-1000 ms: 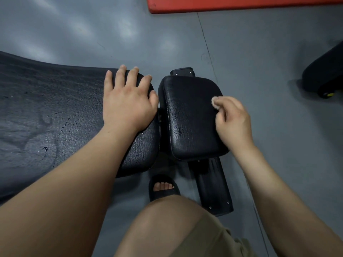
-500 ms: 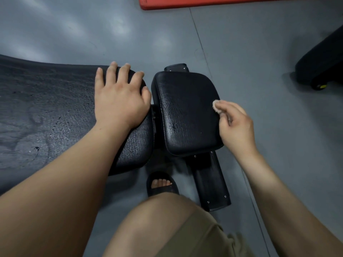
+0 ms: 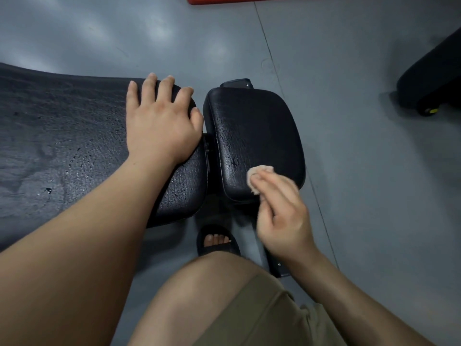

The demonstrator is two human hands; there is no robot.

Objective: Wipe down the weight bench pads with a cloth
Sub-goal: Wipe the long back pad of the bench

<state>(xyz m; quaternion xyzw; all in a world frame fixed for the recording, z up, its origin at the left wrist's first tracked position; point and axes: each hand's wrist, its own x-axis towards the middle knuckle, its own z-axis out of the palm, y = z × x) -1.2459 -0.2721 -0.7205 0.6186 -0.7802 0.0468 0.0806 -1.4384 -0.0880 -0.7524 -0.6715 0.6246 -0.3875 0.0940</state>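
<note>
Cloth (image 3: 260,170) in right hand (image 3: 284,221) on pad (image 3: 254,126)

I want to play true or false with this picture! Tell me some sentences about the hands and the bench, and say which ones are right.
1. The left hand lies flat on the long pad. True.
2. The right hand holds a cloth against the small pad. True.
3. The cloth is bright blue. False: it is pale pinkish beige.
4. The two pads touch each other. False: a gap lies between them.
5. The foot on the floor wears a white sneaker. False: it wears a black open-toed sandal.
</note>
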